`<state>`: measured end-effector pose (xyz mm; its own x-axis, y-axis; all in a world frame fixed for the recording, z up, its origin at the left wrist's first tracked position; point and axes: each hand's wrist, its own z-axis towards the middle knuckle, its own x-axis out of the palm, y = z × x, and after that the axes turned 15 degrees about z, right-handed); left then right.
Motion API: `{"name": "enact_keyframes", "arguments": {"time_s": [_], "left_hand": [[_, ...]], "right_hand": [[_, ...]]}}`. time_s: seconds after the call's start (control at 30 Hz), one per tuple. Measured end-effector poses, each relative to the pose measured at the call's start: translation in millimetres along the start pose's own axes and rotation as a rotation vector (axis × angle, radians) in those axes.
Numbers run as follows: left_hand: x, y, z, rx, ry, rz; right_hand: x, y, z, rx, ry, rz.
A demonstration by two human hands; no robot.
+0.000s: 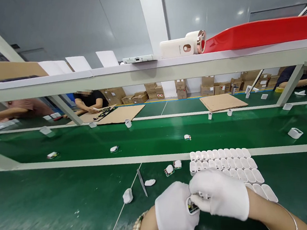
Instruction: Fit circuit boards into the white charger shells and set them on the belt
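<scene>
My left hand [177, 211], in a white glove, is closed around a small white plastic charger housing [188, 205]. Its open end faces up and to the right, and part of a circuit board [193, 206] shows inside. My right hand [216, 193], also gloved, reaches over from the right with thumb and fingers drawn together at that opening. Whatever its fingertips pinch is hidden. Just beyond my hands, two circuit boards [169, 170] with white padding lie on the green bench. Rows of white housings [227, 163] stand to the right, partly covered by my right hand.
Left of my hands lie metal tweezers [142, 182], a white pad [150, 182] and a crumpled white lump [127, 195]. A green conveyor belt [151, 140] carries scattered boards and housings. Above it runs a shelf [130, 70] on posts. Co-workers sit across the line.
</scene>
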<state>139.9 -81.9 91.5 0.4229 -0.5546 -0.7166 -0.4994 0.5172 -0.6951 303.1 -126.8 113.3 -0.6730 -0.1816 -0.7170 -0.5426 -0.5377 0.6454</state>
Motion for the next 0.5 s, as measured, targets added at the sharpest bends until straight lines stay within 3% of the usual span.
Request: {"name": "enact_keyframes", "arguments": {"time_s": [0.1, 0.23, 0.43, 0.5], "left_hand": [[-3.3, -10, 1, 0.083, 0.005, 0.192], [-12.6, -11, 9, 0.098, -0.13, 0.243], [-18.1, 18, 21, -0.032, -0.304, 0.08], [-19.1, 31, 25, -0.087, -0.279, 0.121]], "right_hand": [[-2, 4, -2, -0.043, 0.081, -0.257], [-21, 5, 4, -0.064, 0.024, 0.051], [-27, -18, 34, 0.123, -0.04, 0.125], [-41, -40, 45, 0.212, -0.108, 0.109]]}}
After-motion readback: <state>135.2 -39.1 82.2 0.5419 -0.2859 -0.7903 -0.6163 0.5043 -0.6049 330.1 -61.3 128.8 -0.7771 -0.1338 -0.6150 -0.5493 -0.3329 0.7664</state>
